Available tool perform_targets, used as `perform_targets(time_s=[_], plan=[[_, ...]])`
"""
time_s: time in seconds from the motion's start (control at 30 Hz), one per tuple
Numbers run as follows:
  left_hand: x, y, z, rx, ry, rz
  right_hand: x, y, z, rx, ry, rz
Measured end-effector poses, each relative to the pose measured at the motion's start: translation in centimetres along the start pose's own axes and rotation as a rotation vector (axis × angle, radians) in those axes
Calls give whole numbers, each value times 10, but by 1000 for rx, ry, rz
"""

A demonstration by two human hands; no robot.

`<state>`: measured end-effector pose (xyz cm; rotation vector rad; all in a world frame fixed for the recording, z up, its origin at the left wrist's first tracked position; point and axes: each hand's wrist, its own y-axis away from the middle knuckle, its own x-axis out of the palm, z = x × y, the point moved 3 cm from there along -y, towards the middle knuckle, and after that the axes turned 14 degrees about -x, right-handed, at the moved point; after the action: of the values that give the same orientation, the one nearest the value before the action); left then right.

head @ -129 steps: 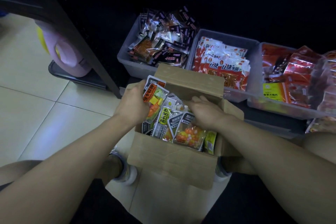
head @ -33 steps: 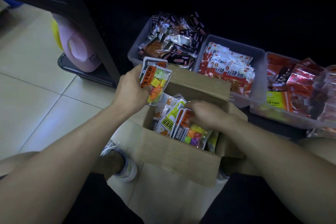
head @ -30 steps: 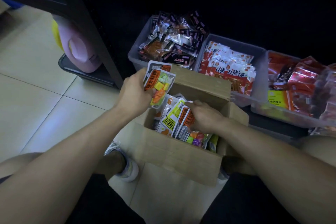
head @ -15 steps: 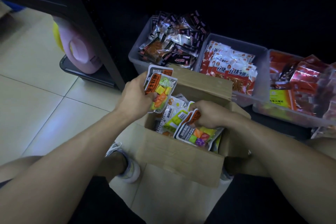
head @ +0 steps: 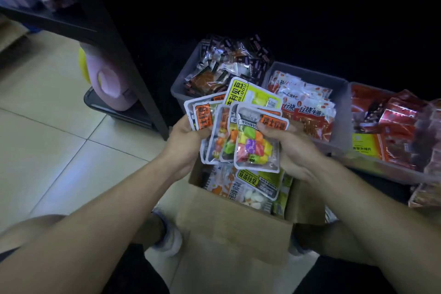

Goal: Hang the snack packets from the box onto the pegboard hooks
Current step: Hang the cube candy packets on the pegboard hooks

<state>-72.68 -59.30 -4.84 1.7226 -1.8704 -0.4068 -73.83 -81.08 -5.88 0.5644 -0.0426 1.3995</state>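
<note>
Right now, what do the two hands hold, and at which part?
Both hold a fan of packets above the box: left hand grips its left edge, right hand the front packet's right edge.

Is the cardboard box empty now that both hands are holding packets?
No, more snack packets lie inside the cardboard box, below the fan of packets held above it.

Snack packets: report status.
Left hand and right hand both grip fanned snack packets above the box. None hung yet. No pegboard in view.
</note>
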Motion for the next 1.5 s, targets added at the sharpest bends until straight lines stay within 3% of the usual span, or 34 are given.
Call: perform_targets(time_s=[0.13, 0.2, 0.33, 0.47, 0.57, 0.63, 0.7, 0.83, 0.93, 1.07, 1.2, 1.33, 1.5], plan=[[10, 2, 8, -144, 138, 20, 2, 4, -17, 40, -29, -2], [18, 8, 10, -120, -4, 111, 4, 7, -24, 32, 13, 7], [24, 11, 18, 39, -325, 53, 1, 9, -33, 58, 90, 15], [21, 5, 27, -77, -366, 23, 3, 12, -38, 172, 184, 125], [11, -4, 25, -88, -450, -72, -1, 7, -18, 109, 744, 235], [3, -7, 24, -70, -532, -141, -14, -5, 3, -75, 1210, 235], [-4, -7, 21, -44, -590, -215, -26, -12, 22, -219, 1502, 288], [-12, -7, 21, 7, -725, -273, -32, 6, 4, 138, 1918, 785], [-9, -2, 17, 41, -750, -264, -34, 22, -28, 175, 2169, 848], [-5, 5, 13, 77, -762, -272, -35, 21, -36, 162, 2129, 796], [-9, 6, 11, 82, -743, -278, -31, 4, -16, -81, 2025, 762], [-12, 8, 9, 68, -717, -269, -19, 4, 29, -162, 1746, 747], [-16, 8, 5, 66, -697, -299, -22, 1, 50, -301, 1588, 453]])
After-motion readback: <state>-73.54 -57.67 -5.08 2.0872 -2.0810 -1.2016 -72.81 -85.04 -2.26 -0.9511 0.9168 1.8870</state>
